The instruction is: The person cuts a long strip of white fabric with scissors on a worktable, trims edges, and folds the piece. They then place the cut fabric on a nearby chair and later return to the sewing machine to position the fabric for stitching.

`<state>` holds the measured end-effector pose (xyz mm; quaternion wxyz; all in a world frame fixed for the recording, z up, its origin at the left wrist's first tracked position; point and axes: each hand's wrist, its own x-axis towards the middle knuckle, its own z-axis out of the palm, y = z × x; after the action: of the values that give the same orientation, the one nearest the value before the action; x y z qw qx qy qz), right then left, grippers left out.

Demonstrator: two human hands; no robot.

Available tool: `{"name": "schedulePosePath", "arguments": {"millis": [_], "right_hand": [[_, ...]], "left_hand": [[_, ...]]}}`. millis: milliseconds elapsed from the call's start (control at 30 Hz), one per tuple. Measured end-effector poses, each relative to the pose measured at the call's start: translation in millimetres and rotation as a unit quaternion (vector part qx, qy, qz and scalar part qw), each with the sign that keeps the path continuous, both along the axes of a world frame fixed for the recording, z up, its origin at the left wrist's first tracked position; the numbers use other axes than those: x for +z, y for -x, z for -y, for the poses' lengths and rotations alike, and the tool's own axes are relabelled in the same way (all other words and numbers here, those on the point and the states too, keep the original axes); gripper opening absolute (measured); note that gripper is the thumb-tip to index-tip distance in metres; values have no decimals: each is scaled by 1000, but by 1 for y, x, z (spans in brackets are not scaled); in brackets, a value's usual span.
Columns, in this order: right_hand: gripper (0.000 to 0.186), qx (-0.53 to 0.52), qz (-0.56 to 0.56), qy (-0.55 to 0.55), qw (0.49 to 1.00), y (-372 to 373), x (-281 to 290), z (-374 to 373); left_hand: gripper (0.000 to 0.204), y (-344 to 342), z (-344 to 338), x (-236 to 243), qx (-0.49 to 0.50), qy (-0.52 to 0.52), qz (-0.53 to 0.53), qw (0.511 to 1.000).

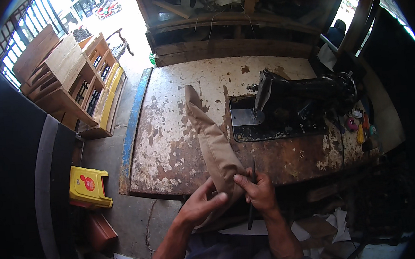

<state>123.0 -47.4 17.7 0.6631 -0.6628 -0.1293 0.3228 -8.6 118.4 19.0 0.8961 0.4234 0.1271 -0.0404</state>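
A long tan strip of sewn cloth point(212, 141) lies from the middle of the worktable toward me, its narrow end pointing away and a seam running along it. My left hand point(202, 204) holds the near part of it from the left, fingers behind the cloth and thumb across its front. My right hand point(257, 190) pinches the cloth's right edge between thumb and fingers. A slim dark tool with a pointed end point(250, 217) also sits in the right hand, sticking out above and below the fingers; its exact kind cannot be made out. The cloth's lower end runs down toward my lap.
A black sewing machine point(302, 95) is set into the worn, paint-flaked table point(162, 147), right of the cloth. Small coloured items point(359, 126) lie at its right end. Wooden shelving point(232, 47) closes the back. At left stand a yellow stool point(89, 186) and a wooden cabinet point(69, 74).
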Motion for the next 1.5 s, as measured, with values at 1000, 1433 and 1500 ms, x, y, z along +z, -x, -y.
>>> {"name": "schedulePosePath", "arguments": {"millis": [1000, 1433, 1500], "right_hand": [[37, 50, 48, -16, 997, 0, 39, -7], [27, 257, -249, -93, 929, 84, -25, 90], [21, 236, -283, -154, 917, 82, -21, 93]], "left_hand": [[22, -7, 29, 9, 254, -265, -68, 928], [24, -11, -9, 0, 275, 125, -33, 953], [24, -13, -5, -1, 273, 121, -31, 954]]}}
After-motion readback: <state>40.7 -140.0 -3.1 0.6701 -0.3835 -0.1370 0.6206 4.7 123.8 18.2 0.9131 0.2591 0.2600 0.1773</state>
